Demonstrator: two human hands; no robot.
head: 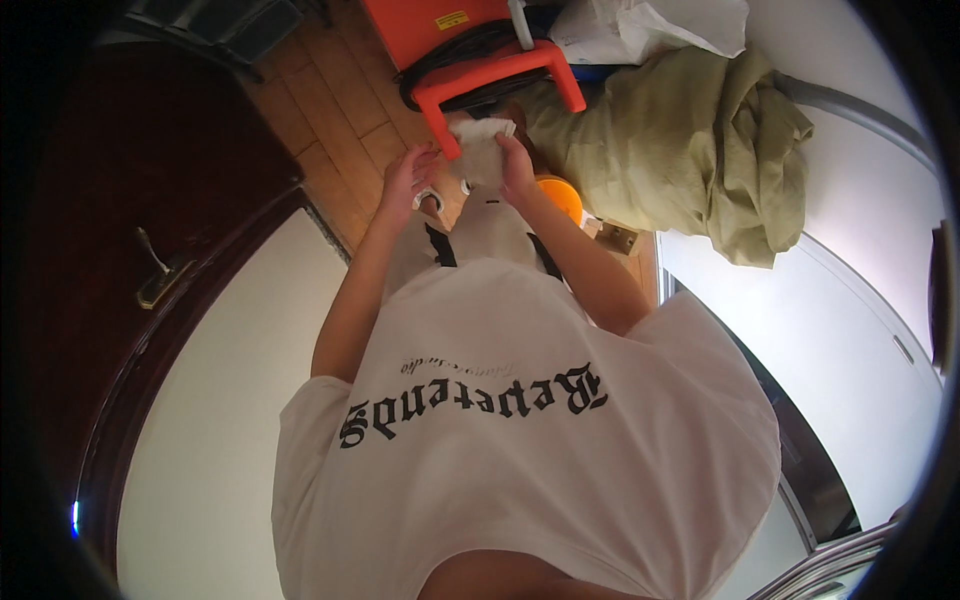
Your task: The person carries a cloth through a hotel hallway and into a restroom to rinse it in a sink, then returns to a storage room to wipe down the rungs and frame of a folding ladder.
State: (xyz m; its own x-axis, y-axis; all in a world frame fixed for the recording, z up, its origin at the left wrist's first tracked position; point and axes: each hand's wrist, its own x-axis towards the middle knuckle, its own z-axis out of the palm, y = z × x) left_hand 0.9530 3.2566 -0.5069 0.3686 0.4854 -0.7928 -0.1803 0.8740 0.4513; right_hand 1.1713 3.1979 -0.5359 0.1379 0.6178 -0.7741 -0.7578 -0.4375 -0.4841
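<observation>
My right hand [516,166] pinches a folded white cloth [480,154] by its right edge, with the thumb on top. The cloth hangs in front of my lower body, over the floor. Left of it, my left hand [411,176] is raised with its fingers apart, and I see nothing in it. Its fingertips are close to one leg of an orange-red frame [487,82]; whether they touch is unclear. A black cable [420,75] lies coiled around this frame. Below the right wrist, a round orange container [562,196] is partly covered by my forearm.
An olive-green fabric [675,150] drapes in folds at the right, beside a white plastic bag [645,30]. A dark red door [112,187] with a metal handle [161,274] stands at the left. Wood-look planks [337,105] cover the floor. A small box [619,236] sits by the orange container.
</observation>
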